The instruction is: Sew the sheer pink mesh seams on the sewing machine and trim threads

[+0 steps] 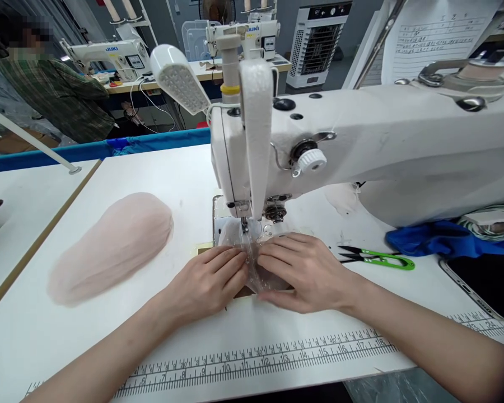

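A piece of sheer, pale fabric [255, 274] lies under the presser foot [245, 225] of a white sewing machine [231, 151], with a fold or seam running toward me. My left hand [212, 280] presses on its left side, fingers curled together close to the foot. On the right side, my right hand [304, 271] holds the fabric beneath bent fingers, its thumb reaching toward the near edge. Both hands partly cover the piece. Left of them, a pale pink oval stack of sheer fabric [115, 246] rests on the white table.
Green-handled thread snips [380, 258] lie right of my right hand, by a blue cloth [428, 239] and a phone [487, 282]. A printed ruler [269, 361] runs along the table's front edge. A person [54, 95] sits beyond at another sewing machine [113, 56].
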### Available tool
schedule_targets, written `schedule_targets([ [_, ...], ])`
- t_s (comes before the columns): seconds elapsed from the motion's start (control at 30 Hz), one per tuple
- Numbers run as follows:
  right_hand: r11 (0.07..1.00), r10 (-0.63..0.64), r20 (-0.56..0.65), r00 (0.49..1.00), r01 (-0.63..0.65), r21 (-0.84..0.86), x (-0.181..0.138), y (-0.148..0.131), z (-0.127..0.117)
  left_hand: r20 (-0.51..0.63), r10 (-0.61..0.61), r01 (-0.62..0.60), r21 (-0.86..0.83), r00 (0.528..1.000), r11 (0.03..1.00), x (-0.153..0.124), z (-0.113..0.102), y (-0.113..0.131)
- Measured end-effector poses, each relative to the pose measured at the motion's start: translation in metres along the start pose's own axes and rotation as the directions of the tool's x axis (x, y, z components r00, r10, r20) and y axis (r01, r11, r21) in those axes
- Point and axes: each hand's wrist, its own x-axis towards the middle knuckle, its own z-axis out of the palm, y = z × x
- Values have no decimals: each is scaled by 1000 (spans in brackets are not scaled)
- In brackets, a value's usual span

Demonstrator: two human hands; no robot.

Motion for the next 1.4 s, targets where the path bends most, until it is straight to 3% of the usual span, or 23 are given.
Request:
schedule_targets([
  [0.1, 1000, -4, -12, 1000, 4, 5, -1, 1, 0, 4, -127, 126, -106, 992, 986, 0, 1, 0],
  [0.2, 993, -26, -47, 999, 20, -118, -1, 1, 4, 8, -160, 160, -109, 987, 981, 1, 1, 2],
  [0.53, 988, -110, -104, 988, 97, -123, -1, 0, 6, 28, -126, 122, 114, 992, 986, -1, 8, 8],
  [1.4, 984, -145, -107, 984, 132, -119, 0, -3, 5, 33, -120, 115, 120, 992, 986, -1, 7, 8],
])
